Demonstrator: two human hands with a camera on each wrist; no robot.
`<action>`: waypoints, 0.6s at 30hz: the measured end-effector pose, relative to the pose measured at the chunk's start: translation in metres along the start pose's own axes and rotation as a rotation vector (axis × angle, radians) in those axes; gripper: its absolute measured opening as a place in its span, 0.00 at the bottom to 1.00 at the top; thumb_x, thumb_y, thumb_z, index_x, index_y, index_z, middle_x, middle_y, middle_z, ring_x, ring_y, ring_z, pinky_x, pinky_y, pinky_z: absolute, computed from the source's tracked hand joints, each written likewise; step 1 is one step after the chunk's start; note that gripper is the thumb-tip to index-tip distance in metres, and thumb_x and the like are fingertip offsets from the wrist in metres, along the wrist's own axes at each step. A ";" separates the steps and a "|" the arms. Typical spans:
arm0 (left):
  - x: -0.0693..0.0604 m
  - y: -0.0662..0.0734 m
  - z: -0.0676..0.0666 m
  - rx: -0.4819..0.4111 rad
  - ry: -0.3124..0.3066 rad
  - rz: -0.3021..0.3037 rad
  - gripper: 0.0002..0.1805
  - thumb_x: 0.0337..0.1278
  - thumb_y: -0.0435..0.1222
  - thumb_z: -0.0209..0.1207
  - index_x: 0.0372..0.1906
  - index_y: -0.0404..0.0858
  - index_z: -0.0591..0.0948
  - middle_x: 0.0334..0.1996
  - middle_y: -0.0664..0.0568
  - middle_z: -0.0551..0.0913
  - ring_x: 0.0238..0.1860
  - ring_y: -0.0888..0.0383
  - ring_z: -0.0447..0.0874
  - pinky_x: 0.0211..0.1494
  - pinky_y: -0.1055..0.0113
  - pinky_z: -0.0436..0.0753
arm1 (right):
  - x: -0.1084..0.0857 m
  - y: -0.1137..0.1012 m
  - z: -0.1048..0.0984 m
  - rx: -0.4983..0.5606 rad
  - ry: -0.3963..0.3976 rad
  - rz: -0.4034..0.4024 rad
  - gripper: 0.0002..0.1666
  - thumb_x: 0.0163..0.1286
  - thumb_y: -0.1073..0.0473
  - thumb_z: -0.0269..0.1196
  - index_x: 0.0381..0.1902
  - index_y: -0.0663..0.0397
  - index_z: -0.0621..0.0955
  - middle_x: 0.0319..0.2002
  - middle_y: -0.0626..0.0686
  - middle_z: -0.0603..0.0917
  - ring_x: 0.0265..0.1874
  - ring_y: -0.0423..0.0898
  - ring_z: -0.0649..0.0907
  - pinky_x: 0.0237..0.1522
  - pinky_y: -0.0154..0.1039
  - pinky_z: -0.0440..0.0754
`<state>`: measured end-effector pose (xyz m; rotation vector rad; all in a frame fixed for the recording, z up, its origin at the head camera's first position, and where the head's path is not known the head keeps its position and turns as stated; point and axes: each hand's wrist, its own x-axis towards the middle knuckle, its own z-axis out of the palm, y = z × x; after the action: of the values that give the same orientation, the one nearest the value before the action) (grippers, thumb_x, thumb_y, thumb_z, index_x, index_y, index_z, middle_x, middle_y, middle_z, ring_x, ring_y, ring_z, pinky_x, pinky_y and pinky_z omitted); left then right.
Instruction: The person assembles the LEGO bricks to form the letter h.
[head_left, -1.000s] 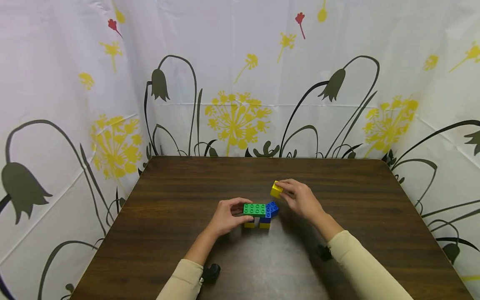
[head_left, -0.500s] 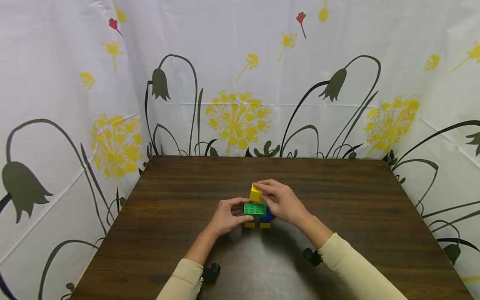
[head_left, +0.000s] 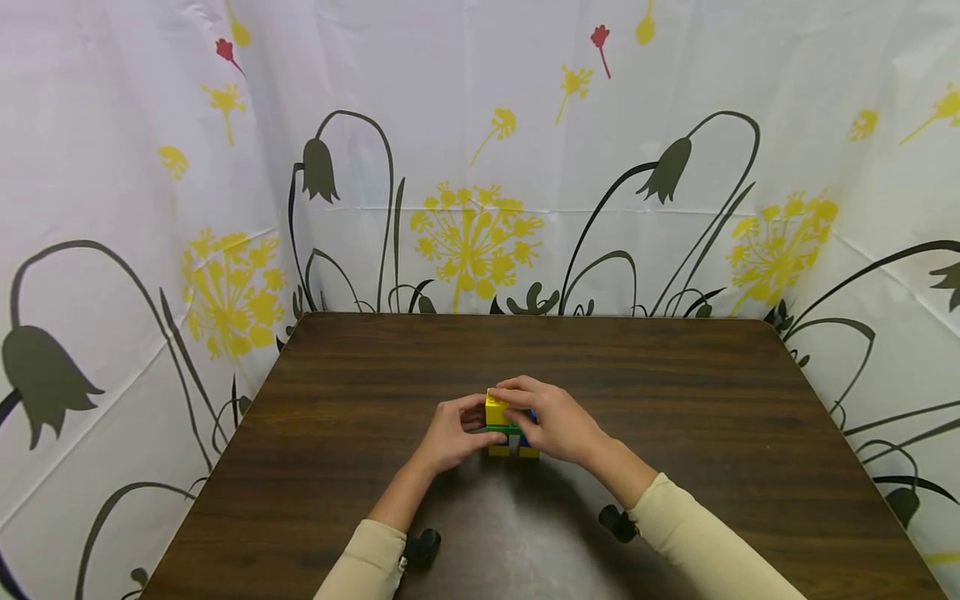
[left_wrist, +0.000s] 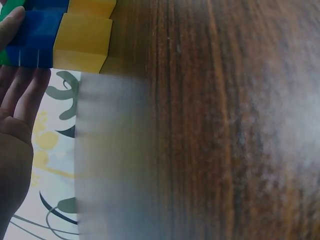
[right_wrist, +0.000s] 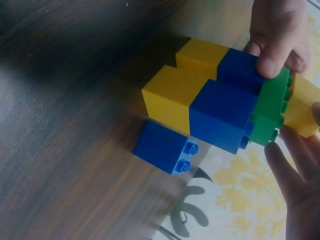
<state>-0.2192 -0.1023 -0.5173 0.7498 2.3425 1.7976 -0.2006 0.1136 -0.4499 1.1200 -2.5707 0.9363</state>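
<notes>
A small tower of toy building bricks stands on the table: two yellow bricks (right_wrist: 172, 100) at the bottom, a blue brick (right_wrist: 220, 112) on each, and a long green brick (right_wrist: 270, 107) bridging them. My left hand (head_left: 448, 433) grips the tower's left side, thumb in front and fingers behind. In my right hand (head_left: 558, 421), a further yellow brick (head_left: 496, 410) is pinched at the left end of the green brick's top. Whether its studs are fully joined I cannot tell. A loose blue brick (right_wrist: 159, 146) lies beside the tower, mostly hidden by my right hand in the head view.
The dark wooden table (head_left: 375, 358) extends to all sides of the tower. Behind it hangs a white curtain (head_left: 465, 100) with a flower print. A black wrist camera (head_left: 422, 547) sits on the left wrist, another (head_left: 617, 523) on the right.
My right hand has carried the yellow brick leftward, then down onto the left end of the green brick. My left hand has kept its hold on the tower.
</notes>
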 end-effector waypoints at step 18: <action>-0.003 0.028 -0.003 0.012 -0.027 -0.009 0.25 0.49 0.26 0.71 0.54 0.27 0.79 0.50 0.36 0.83 0.50 0.43 0.84 0.53 0.52 0.81 | -0.002 -0.006 -0.003 -0.044 -0.002 -0.027 0.23 0.66 0.63 0.67 0.60 0.49 0.82 0.53 0.45 0.79 0.31 0.38 0.80 0.29 0.28 0.77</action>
<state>-0.2084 -0.1011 -0.4916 0.7584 2.3385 1.7601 -0.1954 0.1133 -0.4459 1.1415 -2.5586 0.8680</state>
